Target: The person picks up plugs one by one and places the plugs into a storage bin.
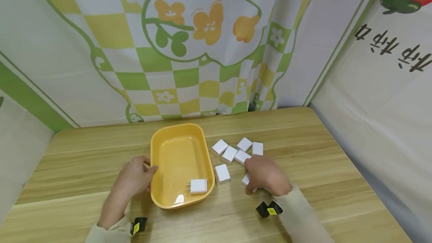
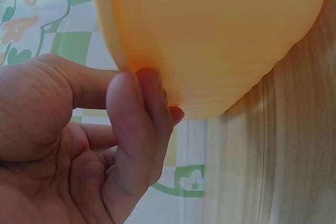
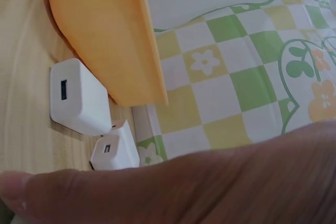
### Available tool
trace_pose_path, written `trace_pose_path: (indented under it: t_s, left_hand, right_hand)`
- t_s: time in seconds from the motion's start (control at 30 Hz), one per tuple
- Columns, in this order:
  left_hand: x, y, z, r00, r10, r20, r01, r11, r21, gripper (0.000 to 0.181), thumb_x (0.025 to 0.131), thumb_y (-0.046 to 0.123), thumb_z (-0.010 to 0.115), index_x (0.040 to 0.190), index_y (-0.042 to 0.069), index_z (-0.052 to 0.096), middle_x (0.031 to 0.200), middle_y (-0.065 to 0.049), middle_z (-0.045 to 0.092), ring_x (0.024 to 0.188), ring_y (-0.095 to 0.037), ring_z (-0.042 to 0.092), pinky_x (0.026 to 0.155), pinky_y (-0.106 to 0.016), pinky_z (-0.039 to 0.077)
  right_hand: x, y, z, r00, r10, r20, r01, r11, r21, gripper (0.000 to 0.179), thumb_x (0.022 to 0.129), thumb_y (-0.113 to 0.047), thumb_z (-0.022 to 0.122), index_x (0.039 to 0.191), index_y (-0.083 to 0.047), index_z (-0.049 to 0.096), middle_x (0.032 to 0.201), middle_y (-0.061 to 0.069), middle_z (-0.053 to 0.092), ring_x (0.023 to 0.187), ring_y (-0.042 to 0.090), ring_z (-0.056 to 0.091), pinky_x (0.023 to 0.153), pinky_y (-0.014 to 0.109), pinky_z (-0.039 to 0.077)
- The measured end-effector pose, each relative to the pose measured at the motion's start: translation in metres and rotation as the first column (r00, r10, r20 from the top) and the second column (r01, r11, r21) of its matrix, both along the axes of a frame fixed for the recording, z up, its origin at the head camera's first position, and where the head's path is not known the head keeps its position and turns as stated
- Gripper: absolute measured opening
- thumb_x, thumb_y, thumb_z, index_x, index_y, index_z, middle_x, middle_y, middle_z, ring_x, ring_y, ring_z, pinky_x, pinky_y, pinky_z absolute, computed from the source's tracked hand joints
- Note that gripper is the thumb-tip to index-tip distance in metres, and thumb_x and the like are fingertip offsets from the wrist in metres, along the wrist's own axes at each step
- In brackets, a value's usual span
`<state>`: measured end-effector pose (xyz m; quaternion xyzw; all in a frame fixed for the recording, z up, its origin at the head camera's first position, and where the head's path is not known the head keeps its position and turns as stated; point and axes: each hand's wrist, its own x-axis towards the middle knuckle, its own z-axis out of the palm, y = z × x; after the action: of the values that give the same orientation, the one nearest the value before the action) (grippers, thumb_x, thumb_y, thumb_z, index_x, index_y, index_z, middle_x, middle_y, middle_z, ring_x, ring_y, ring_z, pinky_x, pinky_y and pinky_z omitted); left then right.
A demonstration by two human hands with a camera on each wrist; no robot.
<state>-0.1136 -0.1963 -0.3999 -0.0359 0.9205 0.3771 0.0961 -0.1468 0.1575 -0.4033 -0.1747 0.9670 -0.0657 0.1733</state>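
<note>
A yellow plastic tray lies on the table, with one white charger plug inside at its near right corner, prongs pointing left. My left hand pinches the tray's left rim, thumb over the edge and fingers against the outer wall; the left wrist view shows this hand close up. To the right of the tray, my right hand is lowered over a white charger, which shows partly between thumb and forefinger. Whether the fingers grip it is hidden. In the right wrist view only the thumb side shows.
Several white chargers lie loosely grouped beyond my right hand, among them one charger at the far left of the group. Another charger sits close to the tray's right wall. A patterned curtain hangs behind the wooden table.
</note>
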Motion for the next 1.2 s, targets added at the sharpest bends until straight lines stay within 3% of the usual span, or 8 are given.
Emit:
trace_pose_path:
  t_s: [0.33, 0.67, 0.83, 1.0, 1.2]
  left_hand:
    - [0.001, 0.0, -0.001, 1.0, -0.007, -0.014, 0.007, 1.0, 0.009, 0.034, 0.101, 0.012, 0.06, 0.119, -0.016, 0.055, 0.085, -0.014, 0.072, 0.052, -0.018, 0.065, 0.049, -0.033, 0.054]
    - [0.001, -0.001, 0.0, 1.0, -0.004, -0.011, 0.004, 1.0, 0.017, 0.034, 0.101, 0.012, 0.06, 0.119, -0.015, 0.055, 0.085, -0.014, 0.072, 0.052, -0.018, 0.065, 0.049, -0.033, 0.054]
    - [0.001, 0.0, -0.001, 1.0, 0.001, -0.011, 0.0, 1.0, 0.023, 0.033, 0.1, 0.012, 0.06, 0.119, -0.015, 0.056, 0.084, -0.014, 0.072, 0.051, -0.018, 0.065, 0.049, -0.033, 0.054]
    - [0.001, -0.001, -0.002, 1.0, 0.002, -0.012, -0.002, 1.0, 0.02, 0.033, 0.1, 0.012, 0.06, 0.118, -0.015, 0.056, 0.083, -0.012, 0.072, 0.051, -0.018, 0.065, 0.049, -0.033, 0.053]
    - [0.0, -0.002, -0.002, 1.0, -0.001, -0.013, 0.002, 1.0, 0.02, 0.033, 0.101, 0.013, 0.06, 0.118, -0.015, 0.056, 0.083, -0.012, 0.072, 0.051, -0.018, 0.065, 0.05, -0.034, 0.053]
  right_hand:
    - [0.0, -0.003, -0.003, 0.997, 0.043, -0.056, -0.041, 0.998, 0.045, 0.036, 0.057, -0.013, 0.093, 0.071, -0.011, 0.06, 0.07, 0.0, 0.054, 0.069, 0.018, 0.05, 0.061, 0.036, 0.044]
    - [0.004, -0.002, 0.01, 0.99, 0.113, -0.087, -0.121, 0.988, -0.097, 0.031, 0.071, -0.018, 0.088, 0.087, -0.013, 0.062, 0.084, -0.003, 0.055, 0.074, 0.016, 0.049, 0.067, 0.036, 0.044]
    - [0.005, -0.005, 0.019, 0.973, 0.165, -0.163, -0.189, 0.971, -0.148, 0.03, 0.074, -0.02, 0.086, 0.096, -0.012, 0.067, 0.094, -0.001, 0.06, 0.076, 0.015, 0.052, 0.066, 0.036, 0.046]
    - [0.007, -0.016, 0.036, 0.941, 0.215, -0.262, -0.271, 0.942, -0.197, 0.036, 0.077, -0.025, 0.085, 0.107, -0.011, 0.07, 0.1, -0.002, 0.061, 0.078, 0.014, 0.054, 0.068, 0.034, 0.047]
    - [0.009, -0.043, 0.054, 0.925, 0.256, -0.281, -0.335, 0.897, -0.287, 0.038, 0.082, -0.027, 0.084, 0.115, -0.012, 0.07, 0.103, -0.003, 0.06, 0.077, 0.011, 0.054, 0.068, 0.027, 0.047]
